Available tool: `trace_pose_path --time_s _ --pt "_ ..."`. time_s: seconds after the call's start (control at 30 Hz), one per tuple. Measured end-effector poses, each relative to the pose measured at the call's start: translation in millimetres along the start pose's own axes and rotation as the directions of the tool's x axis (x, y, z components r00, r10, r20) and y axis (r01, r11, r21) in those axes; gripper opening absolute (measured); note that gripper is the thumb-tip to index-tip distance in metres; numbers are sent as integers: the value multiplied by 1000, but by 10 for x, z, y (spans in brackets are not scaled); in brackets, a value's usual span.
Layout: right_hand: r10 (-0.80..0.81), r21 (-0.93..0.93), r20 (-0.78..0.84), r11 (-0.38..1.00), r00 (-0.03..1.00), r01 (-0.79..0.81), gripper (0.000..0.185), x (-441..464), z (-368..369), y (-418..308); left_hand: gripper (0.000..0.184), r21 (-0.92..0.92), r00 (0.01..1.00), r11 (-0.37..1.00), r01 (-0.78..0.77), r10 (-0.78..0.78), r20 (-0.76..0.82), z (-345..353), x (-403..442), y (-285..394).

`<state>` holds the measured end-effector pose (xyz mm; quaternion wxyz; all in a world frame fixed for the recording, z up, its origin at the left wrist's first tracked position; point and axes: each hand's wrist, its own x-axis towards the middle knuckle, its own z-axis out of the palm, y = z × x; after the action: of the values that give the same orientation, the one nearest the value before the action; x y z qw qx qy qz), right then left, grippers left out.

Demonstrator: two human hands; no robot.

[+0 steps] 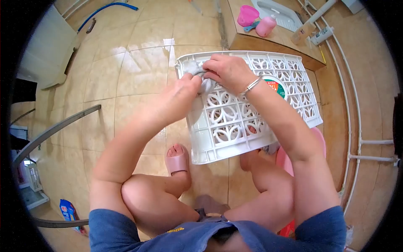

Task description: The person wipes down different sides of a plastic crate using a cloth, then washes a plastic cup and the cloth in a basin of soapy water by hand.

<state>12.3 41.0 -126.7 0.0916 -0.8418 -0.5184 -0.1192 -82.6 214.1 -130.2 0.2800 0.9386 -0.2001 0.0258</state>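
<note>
A white plastic lattice panel (201, 143), perhaps a shelf or the side of a crate, is held tilted in front of my knees. A round green and orange label (280, 89) sits on it, partly behind my right forearm. A light grey cloth (207, 85) is bunched at the panel's upper left corner. My left hand (184, 93) is closed on the cloth's near side. My right hand (230, 72), with a bracelet at the wrist, has its fingers curled on the cloth from the other side. Some of the cloth is hidden under the fingers.
A pink basin (320, 140) stands under the panel on the right. A pink cup (248, 16) and a pink bottle (266, 26) rest on the tiled ledge (268, 45) by a squat toilet (279, 14). White pipes (348, 126) run along the right wall. A metal bar (58, 128) is at left.
</note>
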Motion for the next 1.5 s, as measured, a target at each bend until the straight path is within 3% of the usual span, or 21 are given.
trace_pose_path --time_s 0.13,0.2,0.27,0.37,0.43,0.57,0.67,0.73,0.77,0.8,0.87,1.0,1.07,1.13,1.17,1.2,1.3,1.33,1.4,1.47,1.5 --pt "82 140 -11 987 997 -80 13 24 35 -56 11 21 996 1000 18 -20 90 32 32 15" --pt "104 -21 135 995 985 -102 15 78 -14 -69 11 -4 996 1000 24 -23 84 57 88 42" --pt "83 -13 115 997 990 -82 15 6 -10 -15 13 -23 996 999 44 -42 75 55 149 56" --pt "400 -12 154 915 903 -403 9 -270 -187 49 13 -28 995 997 69 -67 68 63 200 113" --pt "417 -60 31 908 908 -415 7 -563 -195 220 11 74 996 993 -87 86 19 186 269 239" --pt "459 -102 -51 881 887 -462 12 -756 -297 356 12 37 976 978 -207 209 -54 430 421 416" --pt "433 -150 -152 878 888 -454 17 -687 -241 489 20 69 987 985 -157 159 -20 431 476 414" --pt "366 35 -74 931 928 -364 16 -621 -107 492 21 76 986 985 -154 157 -46 449 463 320" --pt "381 26 -79 925 921 -380 16 -608 -17 418 21 78 984 985 -156 161 -70 456 465 285" --pt "384 71 -132 923 914 -378 15 -561 65 267 21 75 981 981 -177 182 -64 447 477 280" --pt "402 113 -198 915 894 -387 15 -601 59 248 21 98 997 993 -73 77 -32 405 486 275" --pt "421 48 -99 907 901 -419 13 -785 -169 480 22 141 995 985 -100 103 -15 403 511 321" --pt "445 -100 35 893 895 -440 13 -833 -321 615 22 117 991 984 -133 134 0 476 564 390" --pt "453 -125 40 886 891 -445 15 -985 -372 750 22 91 988 984 -152 152 3 579 643 494" --pt "465 -156 40 877 884 -454 16 -1034 -394 815 22 119 972 965 -233 235 3 638 701 558" --pt "450 -159 48 885 892 -438 16 -1052 -436 828 21 144 950 940 -310 313 4 669 730 604" --pt "635 -136 76 770 769 -623 21 -1045 -463 767 18 147 950 939 -311 313 8 655 723 647" --pt "629 -132 79 776 774 -617 21 -991 -457 734 18 149 953 942 -302 304 6 630 709 629" --pt "673 38 232 715 702 -698 21 -837 -448 622 18 136 963 954 -268 269 9 565 659 565" --pt "669 47 165 728 725 -683 20 -680 -367 525 19 156 972 961 -228 234 -19 483 603 492" --pt "625 23 -24 780 780 -625 20 -599 -270 510 19 172 977 965 -197 207 -44 456 581 455"
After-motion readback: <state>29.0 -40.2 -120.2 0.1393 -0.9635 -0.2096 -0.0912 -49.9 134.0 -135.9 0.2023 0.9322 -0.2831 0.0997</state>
